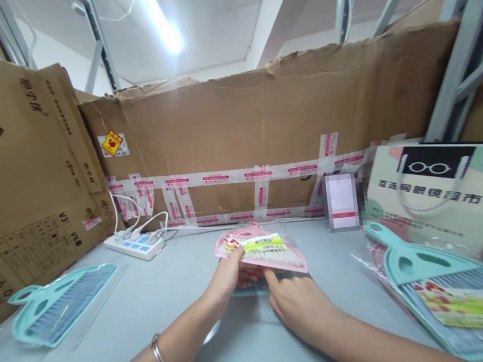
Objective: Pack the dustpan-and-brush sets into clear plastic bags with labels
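A pink dustpan and brush set in clear wrap, with a yellow-green label, is tilted above the grey table. My left hand holds its left side, thumb on top and fingers underneath. My right hand is at its lower edge, index finger stretched against the rim; the other fingers are partly hidden, and I see no firm grip. Something dark teal shows beneath the pink set, mostly hidden. Another wrapped dustpan and brush set, turquoise, lies at the left. A labelled turquoise set rests atop a pink one at the right.
A white power strip with plugged cables stands behind on the table. Large cardboard boxes wall the back and left. A printed paper bag stands at the right, near a blurred white-lilac item.
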Demonstrator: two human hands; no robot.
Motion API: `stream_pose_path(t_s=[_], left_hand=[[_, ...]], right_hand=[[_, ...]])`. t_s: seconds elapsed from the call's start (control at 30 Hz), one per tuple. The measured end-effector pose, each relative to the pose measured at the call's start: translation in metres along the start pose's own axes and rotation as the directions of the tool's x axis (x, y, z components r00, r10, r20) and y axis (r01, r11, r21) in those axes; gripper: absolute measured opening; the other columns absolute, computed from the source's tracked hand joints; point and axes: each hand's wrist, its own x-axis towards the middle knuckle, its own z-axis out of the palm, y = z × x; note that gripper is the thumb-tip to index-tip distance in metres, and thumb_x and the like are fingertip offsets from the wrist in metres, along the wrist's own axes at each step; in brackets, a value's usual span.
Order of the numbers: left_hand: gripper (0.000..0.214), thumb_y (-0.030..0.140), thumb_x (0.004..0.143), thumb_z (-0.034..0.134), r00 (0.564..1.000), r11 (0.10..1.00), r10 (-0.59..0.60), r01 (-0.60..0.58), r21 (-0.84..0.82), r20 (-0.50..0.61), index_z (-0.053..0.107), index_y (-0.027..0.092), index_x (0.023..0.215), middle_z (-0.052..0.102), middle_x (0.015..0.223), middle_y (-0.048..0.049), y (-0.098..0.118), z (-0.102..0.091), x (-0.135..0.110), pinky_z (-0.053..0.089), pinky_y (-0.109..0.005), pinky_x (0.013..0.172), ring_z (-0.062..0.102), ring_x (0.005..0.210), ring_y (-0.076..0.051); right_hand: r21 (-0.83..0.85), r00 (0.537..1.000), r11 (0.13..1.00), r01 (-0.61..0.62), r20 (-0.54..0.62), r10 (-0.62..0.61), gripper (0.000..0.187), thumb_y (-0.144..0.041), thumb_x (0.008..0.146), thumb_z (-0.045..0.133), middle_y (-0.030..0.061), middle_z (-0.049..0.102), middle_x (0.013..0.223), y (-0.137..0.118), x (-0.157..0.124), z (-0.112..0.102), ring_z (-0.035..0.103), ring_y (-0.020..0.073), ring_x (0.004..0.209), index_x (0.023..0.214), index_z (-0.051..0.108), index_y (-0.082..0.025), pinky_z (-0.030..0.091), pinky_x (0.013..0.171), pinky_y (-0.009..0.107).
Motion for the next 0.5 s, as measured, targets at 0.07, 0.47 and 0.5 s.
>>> stream_pose_path(t_s=[0.07, 0.47, 0.5], left_hand=[[0.047, 0.041, 0.083, 0.035, 1.0, 0.999, -0.005, 0.004, 0.048, 0.02, 0.067, 0.011, 0.067, 0.065, 0.063, -0.0108, -0.002, 0.001, 0.001, 0.032, -0.023, 0.051, 0.055, 0.059, -0.017], [0.05, 0.043, 0.082, 0.034, 1.0, 0.998, 0.022, -0.023, 0.065, 0.016, 0.063, 0.011, 0.057, 0.066, 0.063, -0.0123, -0.006, 0.002, 0.005, 0.032, -0.021, 0.047, 0.054, 0.057, -0.015], [0.049, 0.045, 0.081, 0.036, 0.999, 0.998, 0.037, -0.038, 0.055, 0.006, 0.063, 0.011, 0.057, 0.065, 0.063, -0.0119, -0.006, 0.001, 0.005, 0.031, -0.021, 0.046, 0.054, 0.056, -0.014]], right_hand=[[0.008, 1.0, 1.0, -0.008, -0.019, 0.008, 0.033, -0.011, 0.08, 0.039, 0.0193, 0.069, 0.082, 0.003, 0.003, 0.0, 0.066, 0.0274, 0.076, 0.108, 0.058, -0.009, 0.046, 0.066, 0.033], [0.186, 0.998, 0.981, 0.065, -0.012, -0.064, 0.038, -0.017, 0.082, 0.038, 0.0143, 0.056, 0.124, 0.023, 0.008, 0.0, 0.056, 0.027, 0.108, 0.117, 0.053, -0.017, 0.045, 0.079, 0.035], [0.194, 0.996, 0.977, 0.088, -0.035, -0.082, 0.037, -0.018, 0.082, 0.039, 0.0147, 0.056, 0.123, 0.025, 0.009, 0.0, 0.056, 0.0267, 0.108, 0.116, 0.053, -0.017, 0.045, 0.08, 0.034]])
